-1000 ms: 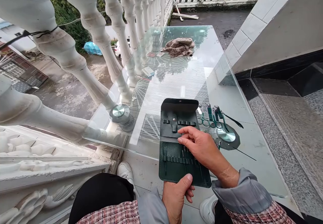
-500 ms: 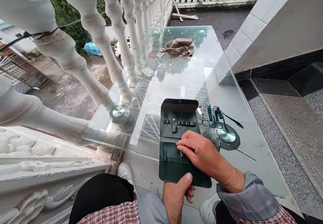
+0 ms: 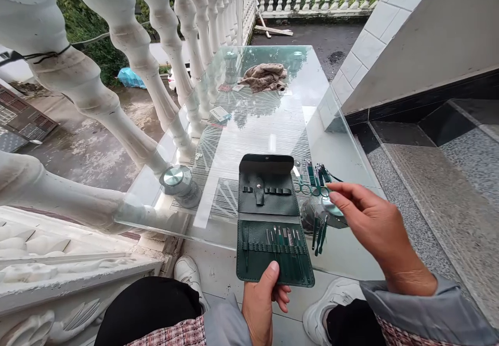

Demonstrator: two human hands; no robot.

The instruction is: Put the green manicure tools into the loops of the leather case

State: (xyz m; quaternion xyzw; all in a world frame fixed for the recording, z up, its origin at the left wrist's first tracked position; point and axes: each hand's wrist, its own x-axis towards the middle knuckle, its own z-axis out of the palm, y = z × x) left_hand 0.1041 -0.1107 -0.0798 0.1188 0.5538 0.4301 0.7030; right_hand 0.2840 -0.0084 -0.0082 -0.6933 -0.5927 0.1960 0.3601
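My left hand (image 3: 262, 296) grips the lower edge of an unfolded dark green manicure case (image 3: 249, 268), thumb on top and fingers beneath. Several slim metal tools (image 3: 286, 236) stand in the loops of its lower panel; the upper panel's loops hold nothing. My right hand (image 3: 376, 226) is over the glass, right of the case, thumb and forefinger slightly apart at the green-handled scissors (image 3: 306, 187) and nail clippers (image 3: 310, 171). Whether the fingertips touch them I cannot tell. A few small green-handled tools (image 3: 319, 236) lie nearer the table's front edge.
The glass table (image 3: 253, 140) stands between a white balustrade (image 3: 128, 75) and stone steps (image 3: 421, 179). Farther back on it are a crumpled brown cloth (image 3: 265, 77) and a small card (image 3: 220, 114). Metal-capped supports (image 3: 179, 182) show under the glass.
My right hand has left the case's lower panel and moved right to the scissors and clippers. More tools in the loops now show. The left hand keeps hold of the case.
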